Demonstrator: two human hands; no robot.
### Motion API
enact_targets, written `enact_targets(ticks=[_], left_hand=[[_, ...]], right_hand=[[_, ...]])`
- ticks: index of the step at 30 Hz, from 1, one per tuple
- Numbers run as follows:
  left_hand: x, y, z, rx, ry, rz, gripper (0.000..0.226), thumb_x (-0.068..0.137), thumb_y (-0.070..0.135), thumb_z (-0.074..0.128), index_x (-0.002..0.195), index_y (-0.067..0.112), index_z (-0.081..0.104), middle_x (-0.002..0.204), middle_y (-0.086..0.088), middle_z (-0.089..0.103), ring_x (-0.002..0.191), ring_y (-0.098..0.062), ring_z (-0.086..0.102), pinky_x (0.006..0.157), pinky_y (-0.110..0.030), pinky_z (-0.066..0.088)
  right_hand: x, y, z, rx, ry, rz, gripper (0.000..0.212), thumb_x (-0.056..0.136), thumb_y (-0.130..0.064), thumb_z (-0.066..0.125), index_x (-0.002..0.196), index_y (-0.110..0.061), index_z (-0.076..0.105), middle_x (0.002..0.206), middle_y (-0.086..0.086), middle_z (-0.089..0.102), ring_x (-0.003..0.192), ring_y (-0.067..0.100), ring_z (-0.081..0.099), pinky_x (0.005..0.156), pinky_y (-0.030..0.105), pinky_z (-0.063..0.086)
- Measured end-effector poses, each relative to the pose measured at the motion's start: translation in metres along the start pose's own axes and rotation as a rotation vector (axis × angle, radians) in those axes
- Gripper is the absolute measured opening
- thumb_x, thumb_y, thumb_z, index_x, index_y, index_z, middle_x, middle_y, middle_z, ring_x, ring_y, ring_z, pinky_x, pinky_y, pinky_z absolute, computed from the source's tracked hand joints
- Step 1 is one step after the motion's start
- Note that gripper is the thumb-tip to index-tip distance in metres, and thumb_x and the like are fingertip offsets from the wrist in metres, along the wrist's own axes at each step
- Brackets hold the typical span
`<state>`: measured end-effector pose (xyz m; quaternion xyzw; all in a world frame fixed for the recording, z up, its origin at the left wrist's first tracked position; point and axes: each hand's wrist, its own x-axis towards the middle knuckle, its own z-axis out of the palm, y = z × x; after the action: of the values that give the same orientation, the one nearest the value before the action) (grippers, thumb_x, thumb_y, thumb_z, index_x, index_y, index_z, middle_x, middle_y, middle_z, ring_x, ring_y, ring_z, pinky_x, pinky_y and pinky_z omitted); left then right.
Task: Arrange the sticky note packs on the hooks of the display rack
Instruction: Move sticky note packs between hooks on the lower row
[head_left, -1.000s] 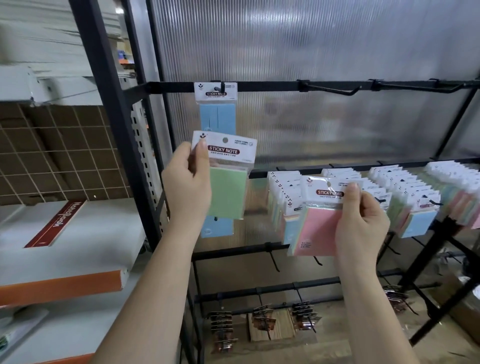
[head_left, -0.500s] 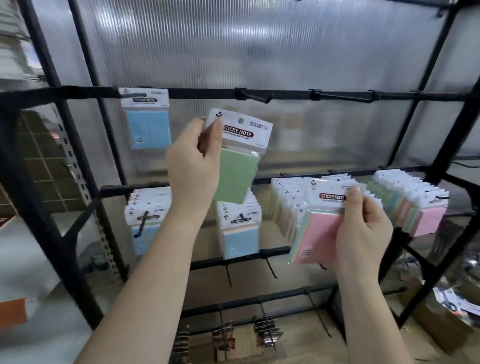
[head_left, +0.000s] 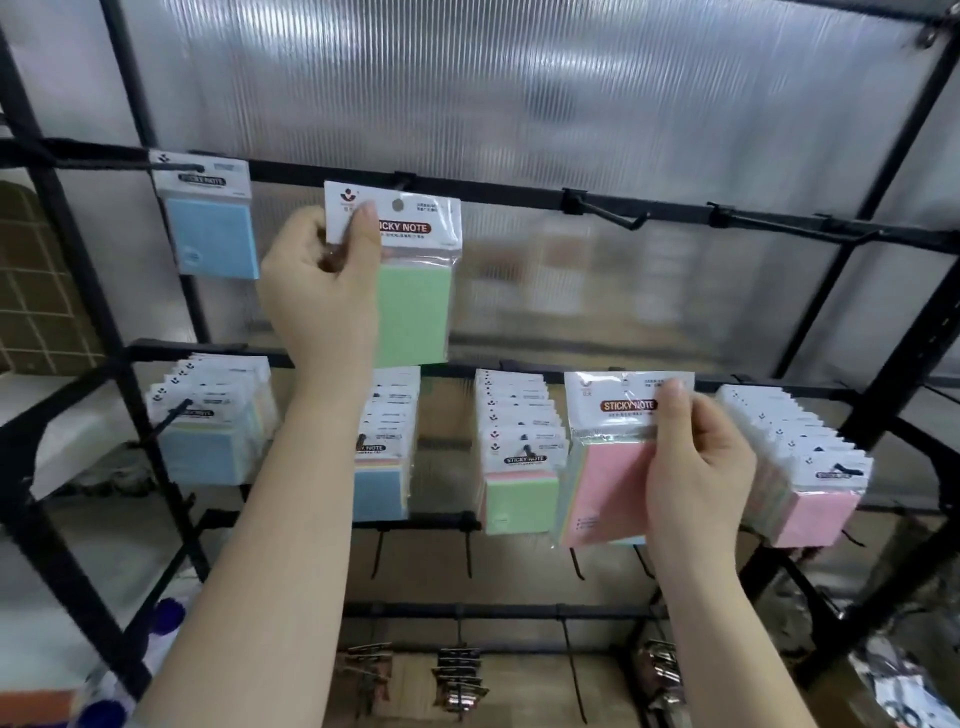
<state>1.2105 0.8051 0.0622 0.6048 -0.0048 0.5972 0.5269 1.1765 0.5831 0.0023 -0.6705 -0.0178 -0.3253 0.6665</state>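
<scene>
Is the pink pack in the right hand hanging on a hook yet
No, the right hand holds the pink pack by its header, in front of the middle row.

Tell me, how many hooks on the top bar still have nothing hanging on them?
3 empty: one behind the green pack in the left hand, one mid-bar, one far right. More may lie out of view.
</scene>
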Motion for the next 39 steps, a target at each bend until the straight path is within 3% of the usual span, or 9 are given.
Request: enact_targets(ticks=[3,9,14,20,23,27,30,33,39], left_hand=[[0.006,-0.005,0.002,-0.037,0.034,-0.018,0.022,0.088,0.034,0.06,0.069,0.03,0.049,0.066,0.007,0.06,0.061,-0.008,0.056,0.059,-0.025,0.043],[0.016,-0.012,0.0,-0.026,0.05,-0.006,0.02,0.086,0.034,0.061,0.069,0.029,0.051,0.063,0.008,0.059,0.062,-0.014,0.058,0.058,-0.027,0.043],[0.021,-0.023,0.002,0.01,0.018,-0.001,0.018,0.083,0.038,0.061,0.069,0.033,0.051,0.068,-0.001,0.062,0.071,-0.034,0.065,0.06,-0.039,0.048],[0.031,-0.041,0.018,0.102,-0.047,-0.082,0.027,0.087,0.033,0.06,0.065,0.033,0.045,0.063,0.013,0.051,0.064,-0.013,0.055,0.06,-0.03,0.043],[0.04,-0.052,0.037,0.084,-0.076,-0.173,0.029,0.088,0.019,0.061,0.064,0.027,0.047,0.063,0.014,0.047,0.054,0.008,0.045,0.052,-0.01,0.033],[0.055,-0.064,0.058,0.042,-0.132,-0.337,0.011,0.089,0.02,0.063,0.079,0.018,0.057,0.072,0.015,0.059,0.055,0.016,0.054,0.047,-0.004,0.037],[0.066,-0.077,0.068,0.062,-0.136,-0.451,0.017,0.087,0.029,0.065,0.076,0.027,0.053,0.083,0.01,0.067,0.072,-0.002,0.066,0.058,-0.021,0.052],[0.074,-0.083,0.077,0.091,-0.095,-0.497,0.027,0.083,0.032,0.068,0.068,0.026,0.047,0.08,0.006,0.066,0.074,-0.017,0.068,0.067,-0.037,0.058],[0.082,-0.084,0.082,0.075,-0.085,-0.593,0.03,0.08,0.042,0.069,0.071,0.026,0.045,0.077,0.006,0.066,0.068,-0.016,0.069,0.068,-0.044,0.059]], right_hand=[[0.003,0.005,0.003,0.001,-0.005,0.017,0.05,0.099,-0.031,0.05,0.069,0.008,0.042,0.065,0.006,0.038,0.061,0.011,0.033,0.057,0.029,0.027],[0.004,0.006,0.018,0.07,-0.031,0.016,0.05,0.1,-0.027,0.048,0.071,0.014,0.041,0.063,0.009,0.038,0.058,0.009,0.032,0.049,0.02,0.025],[0.009,0.007,0.031,0.084,-0.022,0.003,0.051,0.1,-0.029,0.048,0.072,0.014,0.042,0.065,0.009,0.04,0.06,0.011,0.032,0.051,0.022,0.025],[0.015,0.009,0.039,0.08,0.011,-0.02,0.051,0.1,-0.031,0.048,0.072,0.012,0.042,0.064,0.008,0.04,0.059,0.011,0.032,0.05,0.021,0.025],[0.021,0.01,0.045,0.092,0.035,-0.021,0.048,0.098,-0.029,0.052,0.06,-0.004,0.036,0.054,-0.006,0.034,0.053,0.004,0.028,0.048,0.018,0.023],[0.027,0.011,0.05,0.128,0.049,-0.016,0.048,0.095,-0.03,0.057,0.06,-0.006,0.035,0.055,-0.008,0.034,0.053,0.003,0.028,0.048,0.016,0.025],[0.032,0.012,0.051,0.136,0.042,-0.029,0.048,0.095,-0.03,0.057,0.063,0.001,0.038,0.057,-0.004,0.034,0.053,0.004,0.028,0.048,0.016,0.024],[0.037,0.011,0.053,0.138,0.045,-0.045,0.048,0.095,-0.029,0.057,0.063,0.001,0.037,0.056,-0.004,0.033,0.053,0.004,0.027,0.048,0.016,0.024],[0.052,0.0,0.054,0.188,0.088,-0.104,0.048,0.095,-0.025,0.058,0.056,-0.015,0.032,0.05,-0.014,0.029,0.052,0.003,0.025,0.047,0.015,0.023]])
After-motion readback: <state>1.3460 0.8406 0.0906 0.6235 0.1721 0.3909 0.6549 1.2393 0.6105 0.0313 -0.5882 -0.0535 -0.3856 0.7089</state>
